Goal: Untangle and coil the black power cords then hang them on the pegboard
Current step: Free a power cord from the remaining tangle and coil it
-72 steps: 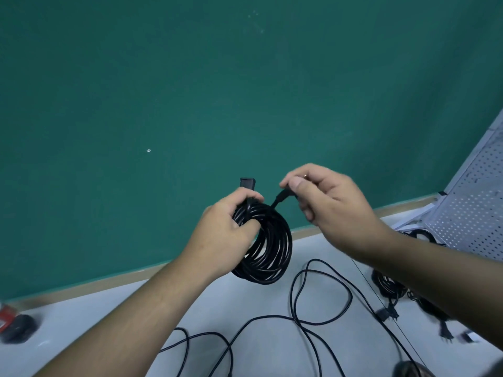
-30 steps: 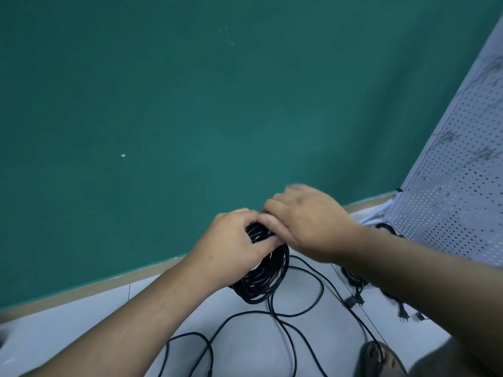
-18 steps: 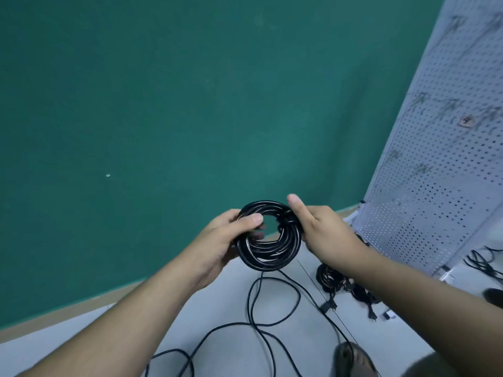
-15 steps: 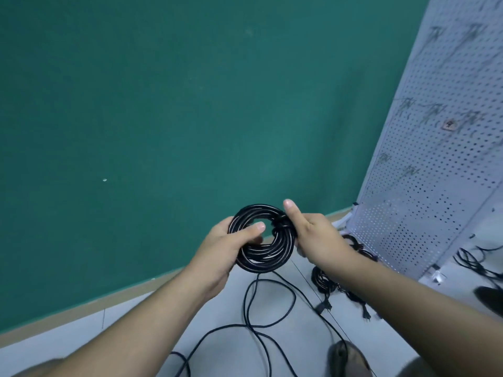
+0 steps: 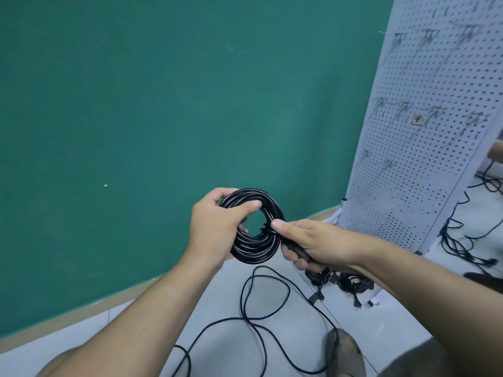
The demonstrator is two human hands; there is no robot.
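A coiled black power cord [image 5: 254, 248] is held up in front of the green wall. My left hand [image 5: 215, 227] grips the coil's left side, thumb across its top. My right hand [image 5: 310, 244] grips the right side, thumb on the wrap and fingers curled round a black plug end. The white pegboard [image 5: 424, 126] stands at the right with several wire hooks on it. A loose black cord [image 5: 261, 297] lies looped on the floor below the coil.
Two small coiled cords [image 5: 340, 278] with plugs lie at the pegboard's foot. More tangled black cords [image 5: 460, 240] trail on the floor behind its right side. A foot [image 5: 344, 355] shows at the bottom. The green wall [image 5: 163, 104] meets the floor at a tan skirting.
The view has swung right, bringing more of the pegboard in. The coil stayed in both hands, and my right hand shifted lower on its right side round the plug end.
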